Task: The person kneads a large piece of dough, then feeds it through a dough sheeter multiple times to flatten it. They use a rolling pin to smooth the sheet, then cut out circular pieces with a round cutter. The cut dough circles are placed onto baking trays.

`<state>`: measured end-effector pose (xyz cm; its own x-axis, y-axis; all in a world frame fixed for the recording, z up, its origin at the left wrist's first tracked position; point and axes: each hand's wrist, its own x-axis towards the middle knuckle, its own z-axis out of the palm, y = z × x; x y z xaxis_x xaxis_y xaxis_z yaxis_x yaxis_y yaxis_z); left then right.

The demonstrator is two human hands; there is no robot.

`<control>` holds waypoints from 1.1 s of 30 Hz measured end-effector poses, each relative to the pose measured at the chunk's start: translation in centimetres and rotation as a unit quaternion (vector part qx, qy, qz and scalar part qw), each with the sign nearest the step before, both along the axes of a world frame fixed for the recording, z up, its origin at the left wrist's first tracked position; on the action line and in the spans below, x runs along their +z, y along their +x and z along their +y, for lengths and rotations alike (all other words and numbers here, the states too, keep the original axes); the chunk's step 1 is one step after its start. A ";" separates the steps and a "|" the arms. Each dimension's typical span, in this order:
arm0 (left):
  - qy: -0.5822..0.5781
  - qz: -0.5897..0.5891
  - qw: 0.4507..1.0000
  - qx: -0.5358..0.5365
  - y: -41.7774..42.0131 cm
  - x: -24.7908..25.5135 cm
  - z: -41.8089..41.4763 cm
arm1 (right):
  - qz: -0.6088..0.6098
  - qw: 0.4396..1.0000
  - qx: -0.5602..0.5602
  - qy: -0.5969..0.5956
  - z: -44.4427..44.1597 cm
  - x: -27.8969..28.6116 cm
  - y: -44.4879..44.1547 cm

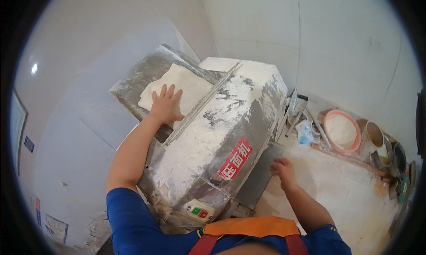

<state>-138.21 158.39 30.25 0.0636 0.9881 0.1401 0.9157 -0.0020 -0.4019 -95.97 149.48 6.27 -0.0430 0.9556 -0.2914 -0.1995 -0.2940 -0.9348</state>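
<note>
My left hand lies with fingers spread on a sheet of white dough. The dough rests on the metal feed tray of a dough sheeting machine, and its right edge meets the slot along the machine's top. Flour coats much of the metal cover. My right hand hangs on the other side, over the edge of the grey outlet plate, with its fingers loosely bent and nothing seen in them. Whatever lies inside the rollers is hidden by the cover.
Green and red push buttons sit at the machine's near end. A floury worktable stands to the right. Along its back are a pink bowl of flour, a plastic bag, a rolling pin and several pots. Walls enclose the far side.
</note>
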 end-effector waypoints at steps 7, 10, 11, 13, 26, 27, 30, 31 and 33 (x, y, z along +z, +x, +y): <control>0.051 -0.010 0.997 0.063 -1.8 1.9 0.0 | -0.141 0.957 0.178 -0.181 -7.4 -12.9 0.9; 0.031 0.002 0.999 0.028 -3.2 -0.6 1.9 | -0.143 0.961 0.200 -0.128 -6.4 -15.2 -1.0; 0.026 -0.005 1.000 0.015 -4.1 -1.1 2.0 | -0.134 0.965 0.193 -0.117 -5.6 -15.6 -1.8; 0.016 0.013 1.000 0.008 -6.3 -2.0 2.1 | -0.103 0.972 0.129 -0.167 -3.0 -9.0 -2.8; -0.046 -0.016 0.999 0.002 -2.3 -2.3 3.1 | 0.282 0.951 0.021 -0.124 8.2 -16.5 -8.2; -0.048 0.023 0.998 -0.041 -3.3 -2.3 2.9 | 0.309 0.942 0.025 -0.129 8.4 -16.6 -9.0; -0.039 -0.014 0.993 -0.106 -3.8 -3.4 4.0 | 0.365 0.920 0.014 -0.138 9.9 -17.1 -10.2; -0.041 -0.047 0.994 -0.088 -2.7 -3.5 3.3 | 0.379 0.915 0.019 -0.141 10.0 -16.8 -10.4; -0.059 -0.065 0.993 -0.077 -1.9 -3.3 2.4 | 0.375 0.914 0.037 -0.153 10.2 -15.6 -10.4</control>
